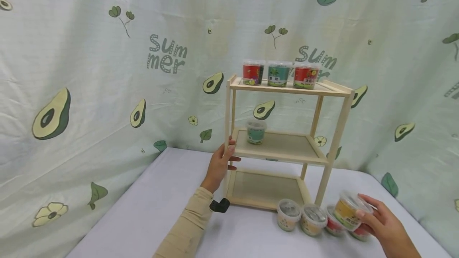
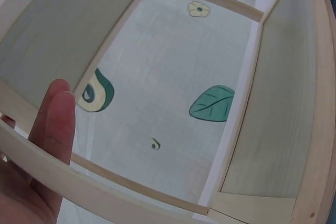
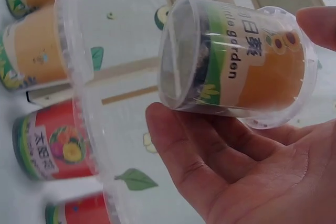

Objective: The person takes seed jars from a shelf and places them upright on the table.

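My right hand (image 1: pixel 383 222) holds a clear plastic tub (image 3: pixel 252 66) with a yellow-orange label and a clear lid, tilted above other tubs on the table; in the right wrist view, the thumb is at its lid end and the fingers lie along its side. My left hand (image 1: pixel 218 164) grips the left front post of a three-tier wooden shelf (image 1: pixel 283 156), with fingertips (image 2: pixel 60 114) reaching past the post. A red tub (image 1: pixel 253 73), a green tub (image 1: pixel 278 74) and another red tub (image 1: pixel 306 75) stand on the top tier. On the middle tier sits a green tub (image 1: pixel 256 131).
In front of the shelf's right side, a pale orange tub (image 1: pixel 287 222), a yellow-orange tub (image 1: pixel 312 226) and red tubs (image 3: pixel 55 142) stand on the white table (image 1: pixel 143 210). A printed cloth (image 1: pixel 89 71) hangs behind and at both sides.
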A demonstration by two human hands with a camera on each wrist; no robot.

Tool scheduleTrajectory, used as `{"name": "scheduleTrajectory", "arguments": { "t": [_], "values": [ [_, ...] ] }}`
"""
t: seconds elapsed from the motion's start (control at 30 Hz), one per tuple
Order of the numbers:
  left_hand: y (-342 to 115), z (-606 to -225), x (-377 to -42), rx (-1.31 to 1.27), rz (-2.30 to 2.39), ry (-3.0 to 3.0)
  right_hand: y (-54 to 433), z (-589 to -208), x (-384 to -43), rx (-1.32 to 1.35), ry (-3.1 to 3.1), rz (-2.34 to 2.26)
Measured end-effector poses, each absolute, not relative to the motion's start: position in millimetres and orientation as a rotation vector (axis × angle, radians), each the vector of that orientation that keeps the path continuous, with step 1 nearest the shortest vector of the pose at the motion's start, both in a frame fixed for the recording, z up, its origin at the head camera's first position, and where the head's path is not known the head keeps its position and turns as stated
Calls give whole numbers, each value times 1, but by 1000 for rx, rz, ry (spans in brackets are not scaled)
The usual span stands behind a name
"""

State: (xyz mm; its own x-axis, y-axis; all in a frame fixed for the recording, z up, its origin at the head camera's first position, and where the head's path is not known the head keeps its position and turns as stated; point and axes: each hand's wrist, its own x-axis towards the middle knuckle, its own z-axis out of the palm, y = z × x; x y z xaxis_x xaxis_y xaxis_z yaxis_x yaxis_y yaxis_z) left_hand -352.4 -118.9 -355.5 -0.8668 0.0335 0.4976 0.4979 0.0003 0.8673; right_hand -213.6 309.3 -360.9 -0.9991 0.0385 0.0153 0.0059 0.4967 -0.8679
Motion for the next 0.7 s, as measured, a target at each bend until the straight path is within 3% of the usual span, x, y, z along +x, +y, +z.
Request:
{"name": "scheduleTrajectory", "arguments": {
  "t": [0.43, 0.7],
  "values": [
    [-114, -357, -357, -578, -1957, -1930, 332, -373, -210, -273, -2806, 1585],
    [-117, -357, -353, -531, -1922, -1951, 333, -381, -211, -280, -2748, 1590]
  ]
}}
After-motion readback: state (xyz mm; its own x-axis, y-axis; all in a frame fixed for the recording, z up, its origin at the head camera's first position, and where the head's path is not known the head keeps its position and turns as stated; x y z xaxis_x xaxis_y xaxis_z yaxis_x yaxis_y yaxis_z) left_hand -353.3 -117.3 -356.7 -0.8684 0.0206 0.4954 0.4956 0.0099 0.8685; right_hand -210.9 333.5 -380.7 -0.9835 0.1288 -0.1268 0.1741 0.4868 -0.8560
